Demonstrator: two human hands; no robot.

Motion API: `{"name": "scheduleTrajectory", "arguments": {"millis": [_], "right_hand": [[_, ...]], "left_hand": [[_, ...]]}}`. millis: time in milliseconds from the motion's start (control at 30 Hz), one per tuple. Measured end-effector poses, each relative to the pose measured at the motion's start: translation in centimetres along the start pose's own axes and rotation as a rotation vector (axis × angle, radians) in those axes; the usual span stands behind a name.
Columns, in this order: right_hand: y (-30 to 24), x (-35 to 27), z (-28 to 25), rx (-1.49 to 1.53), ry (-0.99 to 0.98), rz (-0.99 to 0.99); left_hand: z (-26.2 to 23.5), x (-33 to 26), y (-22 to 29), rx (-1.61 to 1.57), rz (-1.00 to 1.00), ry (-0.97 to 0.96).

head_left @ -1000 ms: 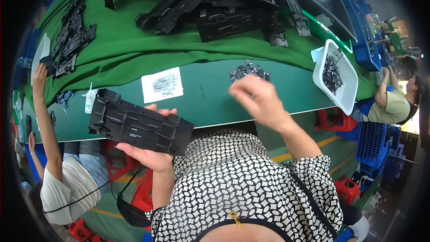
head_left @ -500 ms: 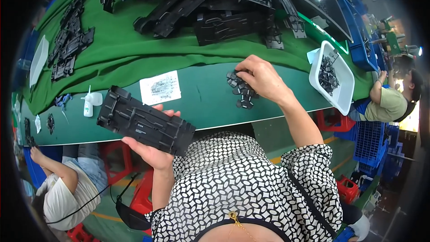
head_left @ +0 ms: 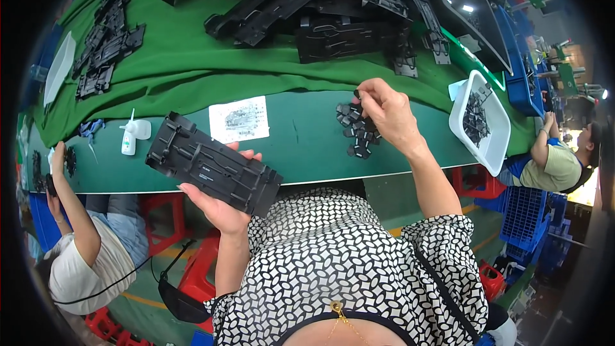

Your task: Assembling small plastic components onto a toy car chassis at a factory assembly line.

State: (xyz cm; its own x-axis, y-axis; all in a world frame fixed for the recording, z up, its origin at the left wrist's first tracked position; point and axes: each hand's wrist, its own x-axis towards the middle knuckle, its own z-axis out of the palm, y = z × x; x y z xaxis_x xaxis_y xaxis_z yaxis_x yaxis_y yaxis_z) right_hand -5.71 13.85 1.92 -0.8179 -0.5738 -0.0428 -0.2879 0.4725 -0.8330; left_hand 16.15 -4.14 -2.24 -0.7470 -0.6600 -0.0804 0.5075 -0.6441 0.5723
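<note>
A long black plastic chassis plate (head_left: 211,165), with moulded ribs and a little pale print, rests tilted across my left hand (head_left: 224,213). My left fingers and thumb grip its long edges, near the table's front edge. To the right, my right hand (head_left: 392,115) is closed in a pinch over a pile of small black plastic pieces (head_left: 357,133) on the green table. Between thumb and forefinger shows a small black plastic piece (head_left: 357,94), raised at the pile's far side. Its exact shape is too small to make out.
A white tray (head_left: 456,115) of black parts stands at the right. Larger black plates (head_left: 346,40) heap on the green cloth (head_left: 173,45) at the back. A printed sheet (head_left: 239,119) and a white dropper bottle (head_left: 130,138) lie left of centre. Co-workers sit on both sides.
My right hand has lifted off the pile with a small black piece in its fingertips. The chassis plate stays in my left hand. The co-worker at left has reached onto the table.
</note>
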Motion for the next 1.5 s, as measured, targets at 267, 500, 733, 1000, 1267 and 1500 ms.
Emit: {"name": "scheduleTrajectory", "arguments": {"millis": [267, 500, 733, 1000, 1267, 1500], "right_hand": [[-1.1, 0.7, 0.6, 0.449, -0.286, 0.162], [-3.4, 1.1, 3.7, 0.315, -0.348, 0.087], [-6.5, 2.2, 8.3, 0.008, -0.327, -0.240], [-6.6, 3.9, 11.2, -0.255, -0.288, -0.764], [-6.6, 3.9, 12.7, -0.462, -0.355, -0.976], [-6.9, 4.2, 12.4, -0.220, -0.347, -0.635]], "left_hand": [[-0.4, 0.3, 0.2, -0.003, 0.002, 0.029], [-0.7, 0.5, 0.0, 0.009, -0.017, 0.033], [-1.1, 0.6, -0.1, 0.032, -0.001, 0.008], [-1.8, 0.4, 0.1, 0.108, -0.035, -0.023], [-1.9, 0.5, 0.2, 0.102, -0.049, -0.076], [-1.5, 0.5, 0.0, 0.085, -0.033, 0.011]]}}
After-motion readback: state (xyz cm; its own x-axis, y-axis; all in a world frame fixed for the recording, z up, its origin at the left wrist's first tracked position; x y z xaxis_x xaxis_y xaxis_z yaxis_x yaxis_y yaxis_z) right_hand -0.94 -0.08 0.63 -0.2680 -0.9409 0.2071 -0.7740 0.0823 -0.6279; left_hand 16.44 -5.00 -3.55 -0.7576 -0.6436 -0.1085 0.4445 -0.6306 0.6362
